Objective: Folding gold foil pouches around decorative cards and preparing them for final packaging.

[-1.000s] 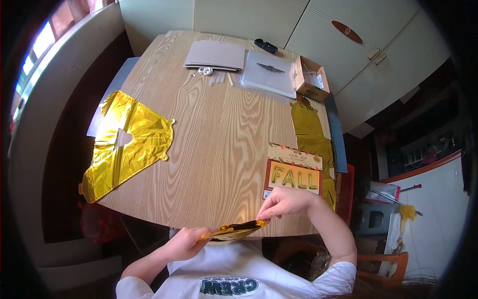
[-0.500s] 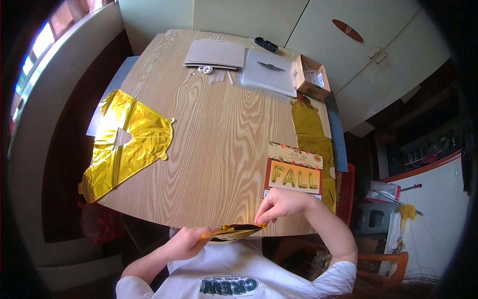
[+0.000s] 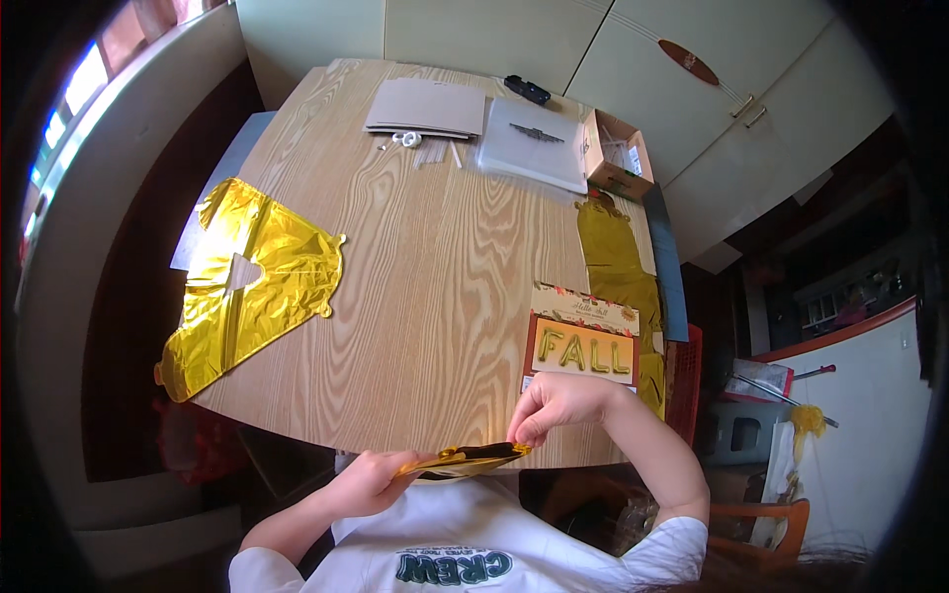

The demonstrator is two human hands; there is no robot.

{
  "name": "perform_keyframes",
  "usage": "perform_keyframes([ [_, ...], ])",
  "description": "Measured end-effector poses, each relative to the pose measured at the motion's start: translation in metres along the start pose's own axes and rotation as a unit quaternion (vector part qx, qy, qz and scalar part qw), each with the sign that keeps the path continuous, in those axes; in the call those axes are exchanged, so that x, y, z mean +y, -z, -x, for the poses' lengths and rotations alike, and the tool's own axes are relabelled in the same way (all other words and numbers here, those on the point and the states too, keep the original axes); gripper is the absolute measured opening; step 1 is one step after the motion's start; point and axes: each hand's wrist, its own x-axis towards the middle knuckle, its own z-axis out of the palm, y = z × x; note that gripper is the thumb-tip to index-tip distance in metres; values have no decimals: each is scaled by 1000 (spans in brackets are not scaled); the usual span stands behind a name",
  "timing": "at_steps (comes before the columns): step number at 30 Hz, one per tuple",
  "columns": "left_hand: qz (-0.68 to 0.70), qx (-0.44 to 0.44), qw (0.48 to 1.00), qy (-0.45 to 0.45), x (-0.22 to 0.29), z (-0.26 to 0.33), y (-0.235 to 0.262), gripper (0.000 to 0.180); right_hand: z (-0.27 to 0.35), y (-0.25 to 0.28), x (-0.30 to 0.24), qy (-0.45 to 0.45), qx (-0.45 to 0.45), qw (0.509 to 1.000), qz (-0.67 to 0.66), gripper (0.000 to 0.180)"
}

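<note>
A folded gold foil balloon (image 3: 465, 465) stretches between my two hands at the table's near edge, seen nearly edge-on. Its left end is gripped by my left hand (image 3: 371, 481), fingers closed over the foil. Thumb and fingertips of my right hand (image 3: 559, 407) pinch the right end. Just beyond the right hand lies a printed card (image 3: 583, 341) picturing gold letter balloons. A flat, uninflated gold foil letter balloon (image 3: 297, 262) is spread at the table's left side. Another gold foil balloon (image 3: 618, 257) lies flat along the right edge, partly under the card.
Along the far side of the wooden table (image 3: 415, 287) are grey cardboard sheets (image 3: 427, 104), white tape rolls (image 3: 407, 139), thin clear straws (image 3: 430, 153), a clear plastic sleeve (image 3: 534, 153), a black object (image 3: 527, 89) and an open cardboard box (image 3: 618, 153). A wooden chair (image 3: 781, 529) stands at lower right.
Both hands keep their hold on the foil balloon. Its right end and my right hand have shifted very slightly; nothing else visibly differs.
</note>
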Motion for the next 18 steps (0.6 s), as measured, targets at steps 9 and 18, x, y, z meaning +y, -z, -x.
perform_keyframes([
  [9,-3,-1,1000,0,-1,-1,0,21,-3,-3,0,-5,5,1000,21,24],
  [18,-4,-6,1000,0,-3,-1,0,23,-1,-8,-8,-11,37,994,107,24],
])
